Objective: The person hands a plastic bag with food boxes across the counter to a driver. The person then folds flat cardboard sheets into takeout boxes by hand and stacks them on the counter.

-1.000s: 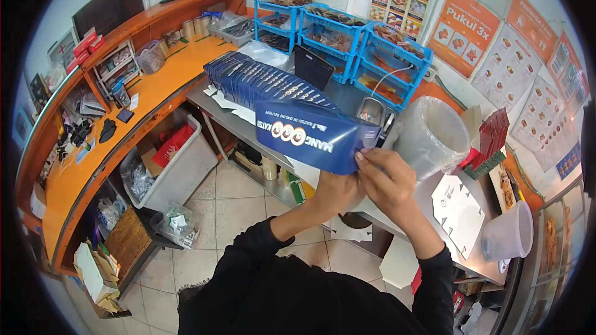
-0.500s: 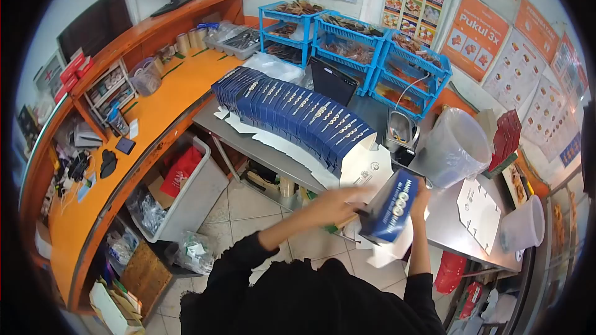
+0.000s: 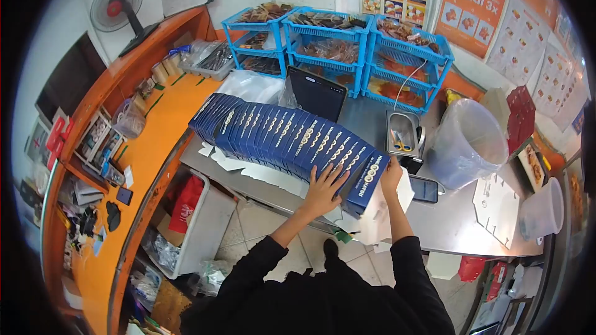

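Note:
A long row of blue folded boxes (image 3: 273, 133) leans across the steel table (image 3: 453, 226). My left hand (image 3: 325, 185) lies flat with spread fingers against the near end of that row. My right hand (image 3: 391, 174) grips the top edge of the last blue box (image 3: 366, 181), which stands against the end of the row. White flat cardboard sheets (image 3: 379, 223) lie under and beside this box at the table's front edge.
A bin with a clear plastic liner (image 3: 465, 142) stands to the right, with a phone (image 3: 424, 189) and a small metal tray (image 3: 402, 133) near it. Blue baskets (image 3: 347, 49) line the back wall. A dark tablet (image 3: 316, 94) stands behind the row. An orange counter (image 3: 155, 124) curves left.
The blue box went from being held up in both hands to being set down at the end of the row. My left hand let go and now presses the row.

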### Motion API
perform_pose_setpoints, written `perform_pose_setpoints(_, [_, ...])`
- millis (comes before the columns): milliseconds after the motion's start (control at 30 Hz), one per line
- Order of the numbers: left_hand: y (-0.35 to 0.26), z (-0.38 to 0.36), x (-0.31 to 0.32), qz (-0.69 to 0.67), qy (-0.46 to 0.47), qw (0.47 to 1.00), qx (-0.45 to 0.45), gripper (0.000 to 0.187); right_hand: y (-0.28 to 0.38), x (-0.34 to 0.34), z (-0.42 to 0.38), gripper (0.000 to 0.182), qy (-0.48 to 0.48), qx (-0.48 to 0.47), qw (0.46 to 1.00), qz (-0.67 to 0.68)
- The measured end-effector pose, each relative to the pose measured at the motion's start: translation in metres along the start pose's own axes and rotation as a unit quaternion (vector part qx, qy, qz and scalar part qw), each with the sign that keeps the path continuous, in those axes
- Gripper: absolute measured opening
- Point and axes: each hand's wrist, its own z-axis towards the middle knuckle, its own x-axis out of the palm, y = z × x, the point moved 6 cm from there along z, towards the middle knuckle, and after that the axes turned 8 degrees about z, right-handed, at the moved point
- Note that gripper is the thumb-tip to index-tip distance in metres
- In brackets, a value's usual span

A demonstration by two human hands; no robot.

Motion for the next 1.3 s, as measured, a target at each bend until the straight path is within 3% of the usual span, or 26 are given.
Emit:
perform_pose_setpoints(67, [-0.001, 0.003, -0.001, -0.005, -0.010, 1.000, -0.008, 0.065, -0.010, 0.008, -0.004, 0.012, -0.030, 0.021, 0.999, 0.015])
perform_pose_setpoints(167, [-0.001, 0.004, 0.002, 0.005, 0.012, 1.000, -0.013, 0.066, -0.009, 0.006, -0.012, 0.026, -0.059, -0.037, 0.997, 0.020])
perform_pose_setpoints(267, [0.000, 0.004, 0.003, 0.012, 0.025, 1.000, -0.013, 0.069, 0.026, -0.027, -0.030, 0.034, -0.106, 0.020, 0.985, 0.131])
perform_pose_setpoints(333, [0.001, 0.005, 0.001, 0.014, 0.031, 0.999, -0.015, 0.069, 0.033, -0.048, -0.055, 0.040, -0.067, 0.060, 0.983, 0.157])
perform_pose_setpoints(400, [0.002, 0.005, 0.000, -0.001, 0.053, 0.999, -0.007, 0.069, 0.052, -0.045, -0.078, 0.045, 0.159, -0.041, 0.973, 0.165])
perform_pose_setpoints(433, [0.003, 0.006, -0.002, -0.002, 0.056, 0.998, -0.008, 0.069, 0.064, -0.047, -0.080, 0.045, 0.161, -0.038, 0.972, 0.165])
perform_pose_setpoints(500, [0.001, 0.006, -0.002, 0.015, 0.087, 0.996, 0.007, 0.075, 0.100, -0.032, -0.097, 0.049, 0.291, -0.154, 0.943, 0.051])
perform_pose_setpoints(600, [-0.001, 0.005, -0.002, 0.021, 0.094, 0.995, 0.012, 0.078, 0.065, 0.000, -0.105, 0.050, 0.370, -0.069, 0.925, 0.042])
perform_pose_setpoints(767, [-0.001, 0.005, -0.001, 0.014, 0.080, 0.997, 0.013, 0.077, 0.077, 0.017, -0.104, 0.050, 0.311, -0.112, 0.941, 0.067])
perform_pose_setpoints(867, [-0.002, 0.002, 0.003, 0.023, 0.064, 0.998, 0.009, 0.073, 0.066, 0.023, -0.113, 0.038, 0.246, -0.136, 0.954, 0.103])
perform_pose_setpoints(933, [-0.001, 0.003, 0.001, 0.026, 0.043, 0.999, 0.000, 0.069, 0.044, 0.028, -0.125, 0.051, 0.230, -0.103, 0.963, 0.100])
perform_pose_setpoints(967, [0.000, 0.003, 0.002, 0.024, 0.045, 0.999, 0.001, 0.069, 0.043, 0.026, -0.131, 0.072, 0.159, -0.098, 0.964, 0.191])
perform_pose_setpoints(1067, [0.000, 0.002, 0.003, 0.020, 0.063, 0.998, 0.001, 0.069, 0.046, 0.028, -0.134, 0.081, 0.198, -0.059, 0.959, 0.192])
perform_pose_setpoints(1100, [-0.001, 0.002, 0.002, 0.025, 0.048, 0.999, 0.007, 0.070, 0.051, 0.027, -0.133, 0.067, 0.217, -0.053, 0.957, 0.185])
perform_pose_setpoints(1133, [-0.001, 0.002, 0.002, 0.023, 0.049, 0.998, 0.009, 0.070, 0.048, 0.027, -0.128, 0.067, 0.216, -0.051, 0.958, 0.183])
perform_pose_setpoints(1233, [-0.001, 0.003, 0.002, 0.010, 0.049, 0.999, 0.006, 0.073, 0.044, 0.036, -0.119, 0.018, 0.343, 0.025, 0.933, 0.108])
perform_pose_setpoints(1300, [-0.002, 0.001, 0.004, 0.008, 0.049, 0.999, 0.005, 0.074, 0.043, 0.036, -0.120, 0.020, 0.345, -0.008, 0.934, 0.091])
